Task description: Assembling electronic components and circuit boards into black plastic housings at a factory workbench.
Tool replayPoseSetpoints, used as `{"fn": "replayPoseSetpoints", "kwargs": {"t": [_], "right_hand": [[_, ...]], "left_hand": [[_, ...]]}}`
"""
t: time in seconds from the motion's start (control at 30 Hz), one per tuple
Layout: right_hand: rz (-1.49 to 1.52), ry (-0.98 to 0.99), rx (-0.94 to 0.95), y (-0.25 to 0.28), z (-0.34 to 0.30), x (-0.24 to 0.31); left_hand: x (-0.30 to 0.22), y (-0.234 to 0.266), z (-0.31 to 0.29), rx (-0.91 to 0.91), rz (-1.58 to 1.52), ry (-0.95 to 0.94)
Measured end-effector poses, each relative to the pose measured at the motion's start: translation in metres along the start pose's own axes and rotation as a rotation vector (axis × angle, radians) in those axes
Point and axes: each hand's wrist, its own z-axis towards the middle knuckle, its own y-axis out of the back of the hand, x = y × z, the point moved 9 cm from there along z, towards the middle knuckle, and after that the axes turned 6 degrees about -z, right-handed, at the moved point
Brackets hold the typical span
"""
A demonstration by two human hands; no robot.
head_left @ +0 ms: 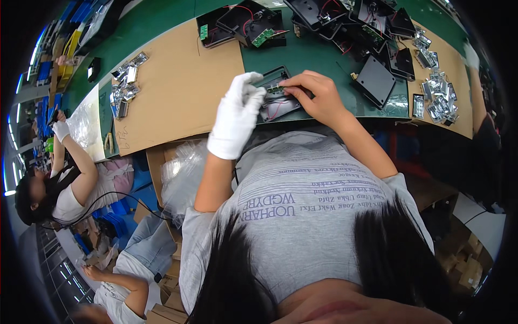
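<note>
Two-handed handling at the near edge of a green worktop. Below that edge, left of the wearer's torso, stood an open carton beside clear plastic film. At the near edge lay an open black housing; its long axis appeared to run from near edge toward far edge, slightly tilted, and a red wire crossed its nearer part. Above its farther part was a small green circuit board, its long axis lying crosswise. The bare right hand, the nearer one, pinched the board's right end between thumb and fingers. The gloved left hand was curled just beside the left end; whether it gripped anything could not be told.

Farther to the right lay a flat black panel. On cardboard toward the worktop's left and right ends were silver parts and a larger silver heap. Toward the far edge, open black housings were crowded together, some containing red wires, with a green board at one.
</note>
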Motion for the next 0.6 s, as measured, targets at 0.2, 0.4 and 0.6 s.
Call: {"fn": "replayPoseSetpoints", "kwargs": {"t": [0.2, 0.4, 0.6], "right_hand": [[-0.179, 0.1, -0.26, 0.006, -0.006, 0.019], [0.169, -0.221, -0.282, 0.004, -0.021, -0.019], [0.347, -0.227, -0.31, -0.006, -0.028, -0.027]], "left_hand": [[-0.037, -0.017, -0.019, -0.178, 0.428, -0.339], [-0.056, 0.024, -0.015, -0.204, 0.439, -0.379], [-0.019, 0.014, -0.016, -0.102, 0.194, -0.053]]}}
